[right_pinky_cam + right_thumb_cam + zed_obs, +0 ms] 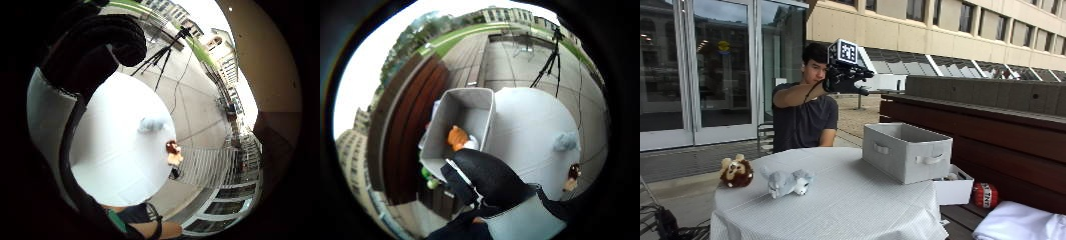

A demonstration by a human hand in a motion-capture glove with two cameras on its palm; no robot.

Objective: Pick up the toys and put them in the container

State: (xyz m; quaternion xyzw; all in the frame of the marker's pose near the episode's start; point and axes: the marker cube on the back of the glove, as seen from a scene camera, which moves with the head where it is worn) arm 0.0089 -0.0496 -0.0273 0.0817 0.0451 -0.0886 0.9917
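My gloved right hand (848, 80) is raised high above the table, level with the person's head, fingers relaxed and holding nothing. Below it a grey fabric container (906, 155) with handles stands at the right side of the round, white-clothed table (840, 205). An orange toy (456, 137) lies inside the container (475, 117). A grey plush animal (790, 182) lies on the cloth at the left, and a brown plush lion (736, 172) sits at the table's left edge. The little finger side palm view shows the grey plush (151, 124) and the lion (174, 152) far beneath the palm.
A small white box (954, 191) sits beside the container on a wooden bench (999, 135), with a red object (984, 195) and white fabric (1023, 225) nearby. A tripod (550, 60) stands on the paving beyond the table. Glass doors are behind the person.
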